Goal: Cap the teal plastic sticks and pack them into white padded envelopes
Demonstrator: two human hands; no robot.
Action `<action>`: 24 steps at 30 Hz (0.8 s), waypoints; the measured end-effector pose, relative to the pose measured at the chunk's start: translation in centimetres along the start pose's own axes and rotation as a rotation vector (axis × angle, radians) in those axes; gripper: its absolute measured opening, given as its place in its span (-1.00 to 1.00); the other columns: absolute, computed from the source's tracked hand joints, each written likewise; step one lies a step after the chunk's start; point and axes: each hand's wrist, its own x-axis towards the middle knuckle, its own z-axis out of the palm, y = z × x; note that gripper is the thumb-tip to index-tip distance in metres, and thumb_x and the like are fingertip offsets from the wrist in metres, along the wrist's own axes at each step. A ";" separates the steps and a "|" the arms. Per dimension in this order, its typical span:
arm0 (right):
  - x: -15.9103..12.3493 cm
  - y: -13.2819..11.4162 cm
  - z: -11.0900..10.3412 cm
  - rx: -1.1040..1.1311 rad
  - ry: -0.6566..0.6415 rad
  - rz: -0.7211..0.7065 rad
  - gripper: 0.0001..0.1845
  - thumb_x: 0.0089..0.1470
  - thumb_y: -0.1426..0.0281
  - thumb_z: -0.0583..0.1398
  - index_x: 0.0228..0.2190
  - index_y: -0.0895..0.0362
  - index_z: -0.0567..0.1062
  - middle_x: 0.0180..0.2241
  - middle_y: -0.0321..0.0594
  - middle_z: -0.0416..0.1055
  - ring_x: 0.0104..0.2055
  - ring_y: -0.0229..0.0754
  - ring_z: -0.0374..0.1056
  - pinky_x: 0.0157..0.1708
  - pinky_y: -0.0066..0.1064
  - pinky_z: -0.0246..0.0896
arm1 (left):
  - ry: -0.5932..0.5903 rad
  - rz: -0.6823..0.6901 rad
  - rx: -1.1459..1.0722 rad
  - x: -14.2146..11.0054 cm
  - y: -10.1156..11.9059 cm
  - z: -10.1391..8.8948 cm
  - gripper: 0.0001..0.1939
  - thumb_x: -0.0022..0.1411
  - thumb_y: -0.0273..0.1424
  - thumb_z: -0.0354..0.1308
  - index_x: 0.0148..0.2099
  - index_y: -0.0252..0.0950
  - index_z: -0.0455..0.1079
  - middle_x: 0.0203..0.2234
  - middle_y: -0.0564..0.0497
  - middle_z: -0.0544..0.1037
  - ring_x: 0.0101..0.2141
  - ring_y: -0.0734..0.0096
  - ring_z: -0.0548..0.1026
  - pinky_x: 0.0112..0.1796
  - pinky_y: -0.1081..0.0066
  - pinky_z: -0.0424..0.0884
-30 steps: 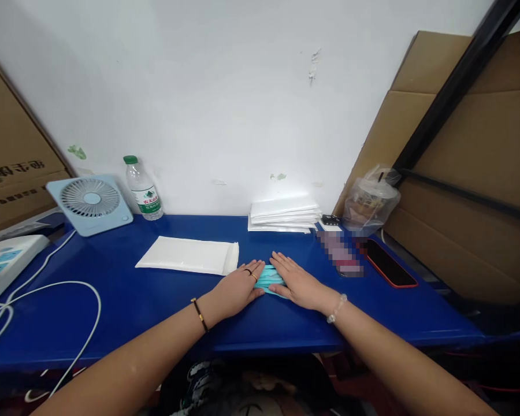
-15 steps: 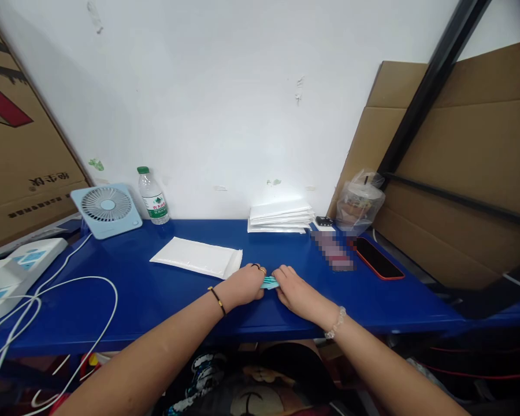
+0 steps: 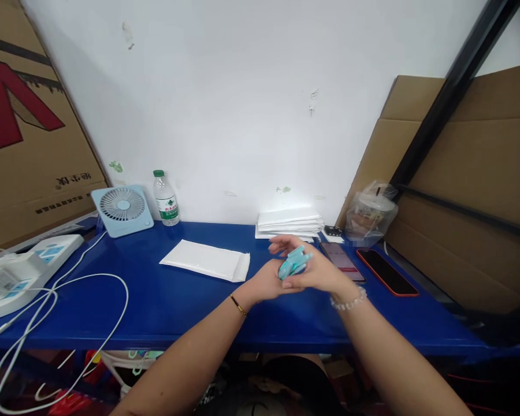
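Observation:
A small bundle of light-teal strip-like pieces (image 3: 294,263) is held up above the table between my hands; its exact kind cannot be made out. From the left, my left hand (image 3: 266,282) grips its near end, most of its fingers hidden behind the other hand. My right hand (image 3: 314,271) curves around the bundle, thumb below it and fingers bent over the top. Left of the hands, a white padded envelope (image 3: 205,260) lies flat on the blue table (image 3: 164,312).
Behind the hands is a stack of white envelopes (image 3: 288,222). To the right lie a phone (image 3: 342,260), a red-edged phone (image 3: 387,273) and a bagged cup (image 3: 370,214). A blue fan (image 3: 123,211), a water bottle (image 3: 166,199) and a power strip (image 3: 47,260) with white cables stand left.
Both hands have risen from the tabletop with the teal bundle and moved right. The right hand has turned, its fingers now arched over the bundle. The view has shifted slightly.

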 end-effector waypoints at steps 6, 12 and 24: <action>1.0 1.8 3.6 0.075 0.031 0.092 -0.87 0.00 0.30 0.24 -0.43 0.11 0.46 -0.25 -0.18 0.45 -0.14 -0.10 0.38 -0.11 -0.22 0.32 | 0.069 -0.159 -0.231 -0.7 -1.6 0.9 -0.62 -0.05 -0.49 0.23 -0.11 -0.29 0.33 -0.37 0.03 0.48 -0.33 0.33 0.46 -0.31 0.29 0.47; 0.3 3.6 4.4 0.086 0.041 0.204 -0.79 0.03 0.23 0.21 -0.37 0.12 0.49 -0.27 -0.17 0.49 -0.17 -0.10 0.40 -0.07 -0.21 0.30 | 0.051 -0.129 -0.100 -0.8 -2.6 1.7 -0.56 -0.09 -0.45 0.29 -0.08 -0.28 0.35 -0.20 -0.02 0.48 -0.17 0.27 0.44 -0.11 0.27 0.42; -0.8 7.9 1.0 0.218 0.536 0.202 -0.70 0.01 0.16 0.24 -0.38 0.11 0.31 -0.68 -0.43 0.23 -0.65 -0.34 0.16 -0.59 -0.48 0.16 | -0.266 -0.394 0.905 -4.7 -4.9 -14.9 0.36 -0.52 -0.06 0.42 0.33 -0.20 -0.15 0.28 -0.28 -0.06 0.25 -0.27 -0.21 0.10 -0.25 -0.22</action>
